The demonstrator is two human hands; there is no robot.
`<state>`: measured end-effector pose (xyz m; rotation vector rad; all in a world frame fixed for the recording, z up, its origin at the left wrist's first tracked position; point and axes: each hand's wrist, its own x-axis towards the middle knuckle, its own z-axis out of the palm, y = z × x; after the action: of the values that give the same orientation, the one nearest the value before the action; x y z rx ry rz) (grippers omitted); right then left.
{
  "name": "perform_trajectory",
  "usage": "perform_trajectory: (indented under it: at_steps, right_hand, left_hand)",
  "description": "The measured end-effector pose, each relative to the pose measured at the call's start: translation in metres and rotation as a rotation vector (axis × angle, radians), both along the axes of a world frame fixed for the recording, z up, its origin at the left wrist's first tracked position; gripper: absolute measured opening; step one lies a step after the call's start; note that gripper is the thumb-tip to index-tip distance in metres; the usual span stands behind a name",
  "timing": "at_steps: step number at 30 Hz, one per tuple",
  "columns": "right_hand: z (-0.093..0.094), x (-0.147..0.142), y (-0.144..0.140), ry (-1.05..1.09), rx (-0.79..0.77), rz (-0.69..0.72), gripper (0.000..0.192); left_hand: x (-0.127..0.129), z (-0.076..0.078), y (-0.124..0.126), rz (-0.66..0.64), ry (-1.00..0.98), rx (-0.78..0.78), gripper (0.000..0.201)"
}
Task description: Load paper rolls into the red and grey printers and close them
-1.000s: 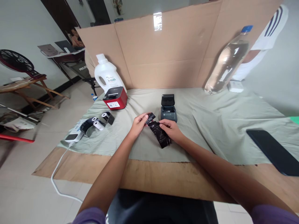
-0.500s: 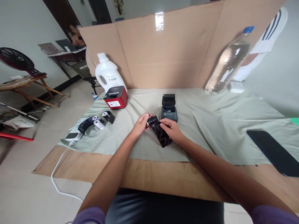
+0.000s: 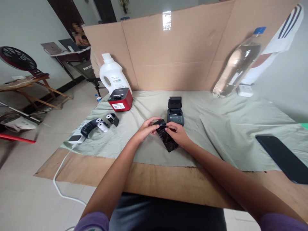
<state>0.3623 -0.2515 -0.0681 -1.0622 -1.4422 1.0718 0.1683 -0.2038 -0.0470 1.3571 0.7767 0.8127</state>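
Both my hands are on a paper roll (image 3: 160, 124) with a glossy black outer side, its loose black strip (image 3: 169, 144) hanging down toward the table's front. My left hand (image 3: 147, 129) grips the roll's left end, thumb on top. The fingertips of my right hand (image 3: 176, 132) pinch the strip's upper right edge. Just behind them a small dark portable printer (image 3: 175, 118) stands with its lid raised. Left of my hands lie a white paper roll (image 3: 103, 127), a black-backed roll (image 3: 112, 118) and another unrolled black strip (image 3: 89, 129).
A red and black printer (image 3: 122, 102) stands before a white jug (image 3: 115, 74) at the back left. Against the cardboard wall (image 3: 178, 61) leans a large clear bottle (image 3: 237, 67). A phone (image 3: 282, 157) lies at right. A white cable (image 3: 57, 179) hangs off the left edge.
My left thumb has shifted right onto the top of the roll, and the left fingers now reach behind it. My right hand keeps its pinch. The view has shifted slightly.
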Motion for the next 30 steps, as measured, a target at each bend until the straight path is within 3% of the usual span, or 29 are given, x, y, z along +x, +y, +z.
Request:
perform_trajectory:
  at_steps: [3, 14, 24, 30]
  right_hand:
    - [0.0007, -0.0002, -0.0006, -0.005, 0.003, -0.014, 0.02]
    - [-0.0012, -0.001, 0.0011, 0.043, -0.02, -0.026, 0.019]
    - [-0.0048, -0.0003, 0.0021, 0.019, 0.01, -0.068, 0.021]
    - [-0.0062, 0.0, 0.0021, 0.016, 0.033, -0.07, 0.019]
  left_hand:
    - [-0.0025, 0.0022, -0.0003, -0.014, 0.045, 0.028, 0.057]
    - [0.0036, -0.0006, -0.0025, -0.005, 0.076, -0.089, 0.053]
    - [0.0055, -0.0042, -0.0011, -0.001, 0.159, -0.028, 0.065]
    - [0.0059, 0.0052, -0.0038, -0.007, 0.203, 0.133, 0.05]
